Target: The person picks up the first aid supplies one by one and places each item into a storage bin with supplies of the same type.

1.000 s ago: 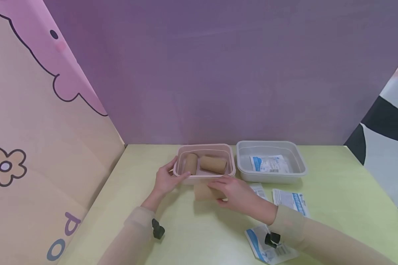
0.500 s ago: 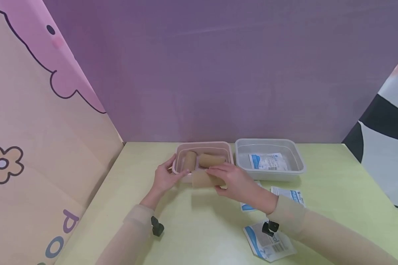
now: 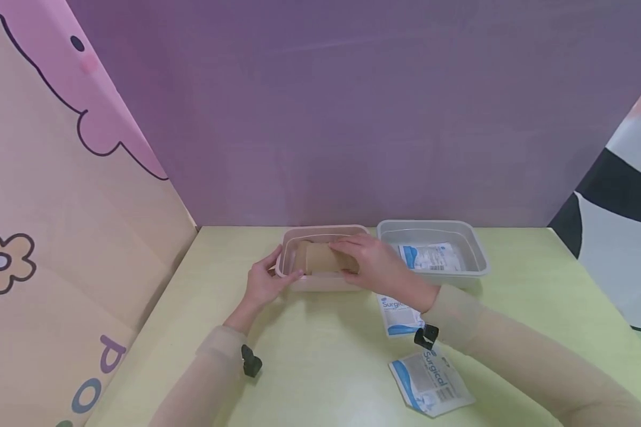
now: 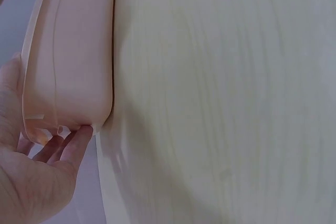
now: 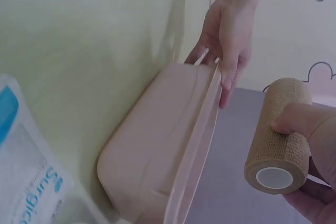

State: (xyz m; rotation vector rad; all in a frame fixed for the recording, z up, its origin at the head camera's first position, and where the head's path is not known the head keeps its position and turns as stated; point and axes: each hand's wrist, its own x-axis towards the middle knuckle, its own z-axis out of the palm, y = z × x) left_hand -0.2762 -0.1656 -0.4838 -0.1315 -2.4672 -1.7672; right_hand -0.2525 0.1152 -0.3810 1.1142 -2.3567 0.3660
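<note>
Yellow table (image 3: pixel 310 367), packet (image 3: pixel 397 317) partly behind right wrist (image 3: pixel 421 294), grey tub (image 3: pixel 432 233), left hand (image 3: pixel 263 284) gripping pink tub (image 3: pixel 320 285), right hand (image 3: pixel 376 262) gripping tan roll (image 3: pixel 321 259).

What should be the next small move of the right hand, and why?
It should probably lower the tan roll into the pink box. The right hand grips this roll above the box's rim, the left hand holds the box's end, and another roll shows inside the box.

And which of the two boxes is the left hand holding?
The pink box, on the head view's left: the left hand grips its end. That hand does not touch the grey box with a packet inside.
</note>
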